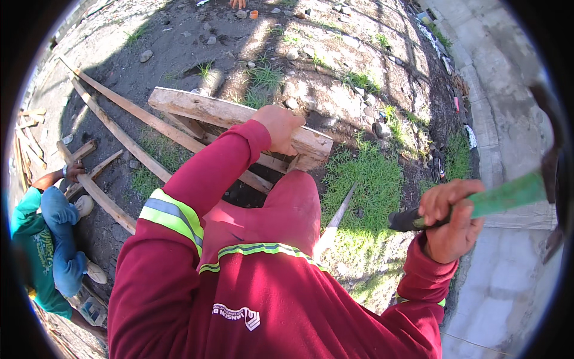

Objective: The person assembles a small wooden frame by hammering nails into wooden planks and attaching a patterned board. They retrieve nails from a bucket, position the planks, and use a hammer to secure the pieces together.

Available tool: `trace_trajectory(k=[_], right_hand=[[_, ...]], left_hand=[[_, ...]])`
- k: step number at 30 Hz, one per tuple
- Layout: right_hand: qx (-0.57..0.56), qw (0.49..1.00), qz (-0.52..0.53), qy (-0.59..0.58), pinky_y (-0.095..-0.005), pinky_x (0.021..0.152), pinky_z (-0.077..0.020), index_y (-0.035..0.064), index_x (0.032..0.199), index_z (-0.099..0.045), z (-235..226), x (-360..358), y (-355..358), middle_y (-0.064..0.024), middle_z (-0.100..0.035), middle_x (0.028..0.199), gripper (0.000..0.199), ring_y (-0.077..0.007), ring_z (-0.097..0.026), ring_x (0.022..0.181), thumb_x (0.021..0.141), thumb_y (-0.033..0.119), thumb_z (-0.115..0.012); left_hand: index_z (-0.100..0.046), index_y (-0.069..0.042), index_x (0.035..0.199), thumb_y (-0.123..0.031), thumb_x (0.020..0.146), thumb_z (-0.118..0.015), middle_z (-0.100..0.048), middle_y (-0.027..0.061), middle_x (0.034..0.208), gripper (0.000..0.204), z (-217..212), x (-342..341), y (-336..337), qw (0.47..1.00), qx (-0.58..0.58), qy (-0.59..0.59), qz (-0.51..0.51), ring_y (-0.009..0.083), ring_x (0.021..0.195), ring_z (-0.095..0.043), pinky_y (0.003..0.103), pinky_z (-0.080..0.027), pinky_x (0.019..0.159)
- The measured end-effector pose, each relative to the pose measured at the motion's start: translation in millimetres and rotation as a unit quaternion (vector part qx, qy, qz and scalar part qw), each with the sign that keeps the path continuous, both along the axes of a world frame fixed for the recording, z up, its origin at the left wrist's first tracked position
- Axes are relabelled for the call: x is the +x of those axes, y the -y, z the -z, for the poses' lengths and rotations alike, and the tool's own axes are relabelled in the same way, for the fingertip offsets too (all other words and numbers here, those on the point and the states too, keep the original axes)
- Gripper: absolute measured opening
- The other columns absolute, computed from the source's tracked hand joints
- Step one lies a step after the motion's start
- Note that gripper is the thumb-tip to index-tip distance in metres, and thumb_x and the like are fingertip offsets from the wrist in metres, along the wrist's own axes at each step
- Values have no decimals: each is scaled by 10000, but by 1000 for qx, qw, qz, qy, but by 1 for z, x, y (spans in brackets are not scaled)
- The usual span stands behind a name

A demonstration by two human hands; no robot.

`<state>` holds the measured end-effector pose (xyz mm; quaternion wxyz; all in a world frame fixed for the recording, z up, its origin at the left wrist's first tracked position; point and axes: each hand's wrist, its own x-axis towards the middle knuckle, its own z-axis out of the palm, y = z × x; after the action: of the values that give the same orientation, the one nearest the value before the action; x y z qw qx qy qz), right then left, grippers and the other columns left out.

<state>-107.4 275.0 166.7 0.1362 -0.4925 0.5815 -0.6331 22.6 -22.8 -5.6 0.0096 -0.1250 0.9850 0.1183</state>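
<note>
My left hand (280, 128) is closed over the top edge of a rough wooden board (203, 109), near its right end. The board belongs to a nailed wooden frame between my legs, with more slats beneath it. Out to the right, my right hand (449, 218) grips a hammer (508, 196) by its green handle with a black end. The hammer's dark metal head is at the right rim of the view, raised away from the board and partly in shadow. Whether a nail sits under my left fingers cannot be seen.
Long wooden strips (122, 134) lie across the soil to the left. A co-worker in a teal shirt (37, 251) holds a piece of timber there. Another person's hand (238, 3) shows at the top. Grass (368, 182), stones and a concrete slab (496, 281) lie to the right.
</note>
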Motion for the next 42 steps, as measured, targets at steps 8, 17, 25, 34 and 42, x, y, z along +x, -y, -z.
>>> trace_trajectory(k=[8, 17, 25, 34, 42], right_hand=[[174, 980, 36, -91, -331, 523, -422, 36, 880, -527, 58, 44, 42, -57, -538, 645, 182, -177, -486, 515, 956, 199, -560], [-188, 978, -80, -46, -316, 478, -400, 56, 937, -455, -48, 12, 12, -13, -442, 642, 305, -113, -414, 475, 996, 354, -483], [485, 863, 16, -141, -295, 467, -390, 47, 879, -548, 89, 29, 27, -17, -504, 636, 146, -120, -463, 510, 968, 162, -558], [-383, 920, -29, -84, -339, 487, -420, 74, 889, -417, -78, 18, 17, -10, -407, 655, 305, -111, -409, 489, 998, 352, -478], [367, 924, 44, -102, -321, 493, -384, 10, 815, -525, 96, 16, 16, -39, -526, 626, 238, -132, -432, 518, 931, 197, -618]], left_hand=[[-609, -84, 1078, -504, 650, -761, -683, 135, 943, 619, -5, 1, -1, 1000, 1, 20, -10, 333, 907, -660, 432, -529, 781], [-596, -76, 1017, -501, 646, -767, -673, 138, 885, 590, -1, 1, -2, 1000, -2, -15, 2, 341, 863, -660, 445, -527, 741], [-597, -69, 1012, -502, 643, -765, -671, 137, 934, 594, -2, -1, -1, 1000, 0, 4, 7, 344, 868, -660, 446, -530, 751], [-603, -73, 1011, -477, 639, -765, -670, 133, 943, 573, -3, -2, -1, 1000, -3, 10, -6, 344, 881, -660, 448, -532, 752], [-607, -79, 1071, -499, 649, -745, -673, 142, 939, 611, -6, -1, -4, 1000, 3, 14, -14, 335, 897, -659, 441, -530, 763]])
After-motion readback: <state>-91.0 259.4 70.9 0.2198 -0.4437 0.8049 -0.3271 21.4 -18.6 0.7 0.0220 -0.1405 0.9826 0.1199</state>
